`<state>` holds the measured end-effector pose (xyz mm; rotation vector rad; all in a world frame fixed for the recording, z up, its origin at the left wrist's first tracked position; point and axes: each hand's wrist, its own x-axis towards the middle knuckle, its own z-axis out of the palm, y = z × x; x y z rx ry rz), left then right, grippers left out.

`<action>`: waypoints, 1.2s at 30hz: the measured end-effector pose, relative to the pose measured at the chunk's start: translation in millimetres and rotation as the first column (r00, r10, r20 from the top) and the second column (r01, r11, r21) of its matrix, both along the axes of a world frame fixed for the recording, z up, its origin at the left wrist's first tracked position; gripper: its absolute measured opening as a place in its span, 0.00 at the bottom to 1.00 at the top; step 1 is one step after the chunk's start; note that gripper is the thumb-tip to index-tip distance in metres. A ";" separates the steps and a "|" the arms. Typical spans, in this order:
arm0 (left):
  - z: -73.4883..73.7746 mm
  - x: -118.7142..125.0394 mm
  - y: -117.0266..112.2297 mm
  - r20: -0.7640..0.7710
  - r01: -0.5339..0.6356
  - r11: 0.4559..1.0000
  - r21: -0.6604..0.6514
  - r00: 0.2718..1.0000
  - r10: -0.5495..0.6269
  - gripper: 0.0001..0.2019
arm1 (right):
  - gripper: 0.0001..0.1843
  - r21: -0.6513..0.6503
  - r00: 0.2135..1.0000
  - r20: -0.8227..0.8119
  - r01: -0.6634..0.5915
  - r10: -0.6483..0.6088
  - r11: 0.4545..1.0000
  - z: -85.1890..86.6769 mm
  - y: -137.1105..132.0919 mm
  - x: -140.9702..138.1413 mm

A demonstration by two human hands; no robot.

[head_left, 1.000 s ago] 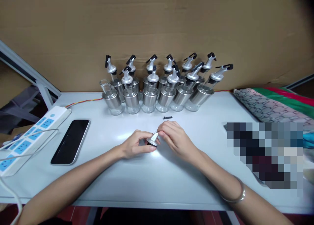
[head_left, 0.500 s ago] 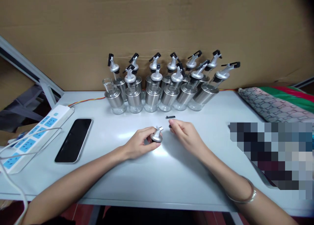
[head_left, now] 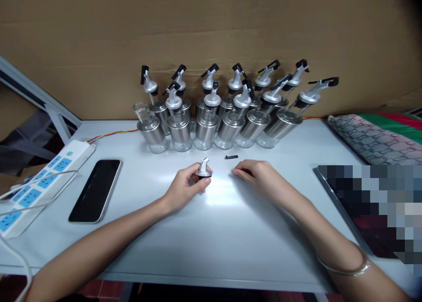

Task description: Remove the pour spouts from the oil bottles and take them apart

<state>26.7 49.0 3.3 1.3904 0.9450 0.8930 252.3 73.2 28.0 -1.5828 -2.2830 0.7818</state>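
Observation:
Between the thumb and fingers of my left hand (head_left: 180, 187) is a silver pourer spout (head_left: 203, 169) with a dark base. It stands roughly upright and has no black lever on it. My right hand (head_left: 263, 178) is closed at the table surface, to the right of the spout and apart from it. Its fingertips are pressed together, and whatever they hold is hidden. Just beyond those fingers lies a small black lever piece (head_left: 231, 157). Behind my hands, a glass bottle with a steel band (head_left: 153, 136) stands with its neck uncapped.
Several bottles (head_left: 206, 131) with black-levered spouts stand in two rows before the cardboard wall (head_left: 204, 25). At left are a phone (head_left: 95, 191) and a power strip (head_left: 49, 183) with white cables. A dark, partly blurred-out flat object (head_left: 339, 209) and patterned packaging (head_left: 372, 137) are at right.
My left hand has lifted the spout away and to the left, turning it more upright. My right hand has drawn right, and the black bit at its fingertips no longer shows. The view shifted slightly.

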 end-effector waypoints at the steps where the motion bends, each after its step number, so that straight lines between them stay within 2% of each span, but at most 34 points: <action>1: 0.1 -0.1 -0.2 0.003 -0.002 1.000 -0.001 1.000 0.002 0.12 | 0.13 0.001 1.000 0.010 0.002 -0.002 1.000 -0.1 0.3 -0.1; 7: -0.1 -0.4 -0.8 0.011 -0.012 1.000 -0.016 1.000 0.012 0.14 | 0.11 -0.031 0.999 0.034 0.034 -0.033 0.999 0.8 2.3 1.9; 12: -2.4 -0.8 -0.4 0.054 -0.012 1.000 -0.005 0.998 0.013 0.17 | 0.12 -0.047 1.000 0.016 -0.004 0.004 0.999 0.6 2.1 2.4; 23: -2.8 -0.2 0.3 0.084 -0.017 1.000 -0.001 0.996 0.017 0.23 | 0.14 -0.020 1.000 0.011 0.021 -0.021 1.000 0.6 0.5 1.8; 27: -4.4 -0.5 -0.3 0.106 -0.026 1.000 -0.014 0.994 0.028 0.29 | 0.13 0.070 0.993 -0.052 0.106 -0.103 0.992 7.0 -0.7 2.7; 29: -5.0 -0.2 -0.6 0.099 -0.035 0.999 0.008 0.995 0.034 0.31 | 0.14 0.133 0.971 -0.150 0.205 -0.185 0.970 12.3 -1.4 3.1; 31: -5.9 0.2 -0.6 0.081 -0.041 0.998 0.056 0.996 0.036 0.32 | 0.15 0.139 0.935 -0.265 0.281 -0.238 0.950 16.7 -3.6 1.1; 33: -7.4 0.2 -0.2 0.059 -0.041 0.991 0.125 0.998 0.034 0.34 | 0.17 0.063 0.911 -0.360 0.237 -0.200 0.969 18.8 -8.3 -5.0; 36: -10.4 -0.8 0.2 -0.034 0.020 0.965 0.263 0.999 -0.012 0.35 | 0.18 -0.066 0.888 -0.459 0.015 -0.043 0.998 17.9 -20.0 -20.8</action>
